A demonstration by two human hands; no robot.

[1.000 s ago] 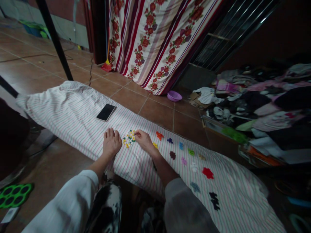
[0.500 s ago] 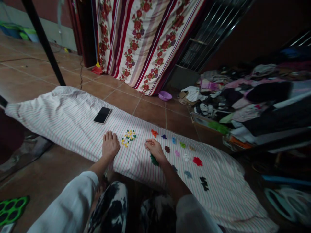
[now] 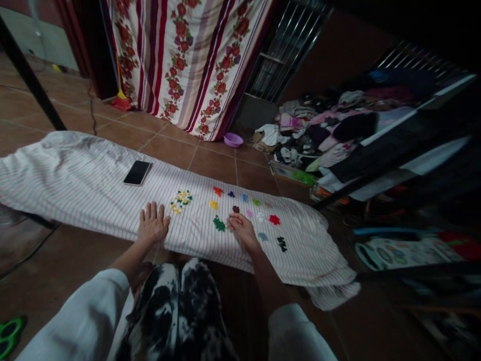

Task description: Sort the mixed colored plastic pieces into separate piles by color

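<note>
My left hand [image 3: 153, 223] lies flat on the striped cloth [image 3: 90, 193], fingers spread, holding nothing. Close by its fingertips is a mixed cluster of small yellow, white and green pieces [image 3: 181, 201]. My right hand [image 3: 242, 230] hovers at or just above the cloth with thumb and fingers pinched. Whatever may be between the fingertips is too small to make out. Just left of them is a pile of green pieces [image 3: 219, 223]; brown pieces [image 3: 235, 209] lie right beyond. A yellow pile [image 3: 214, 204] and orange pieces [image 3: 218, 191] sit farther off.
More small piles follow to the right, among them red pieces [image 3: 274, 219], grey pieces [image 3: 262, 236] and black pieces [image 3: 281, 244]. A phone [image 3: 138, 173] rests on the cloth at left. Beyond are a purple basin [image 3: 233, 140], a floral curtain [image 3: 188, 65] and heaped clothes [image 3: 319, 130].
The view has swung right, so everything sits farther left. My right hand has passed from the left of the green pile to its right. My left hand's fingers have spread.
</note>
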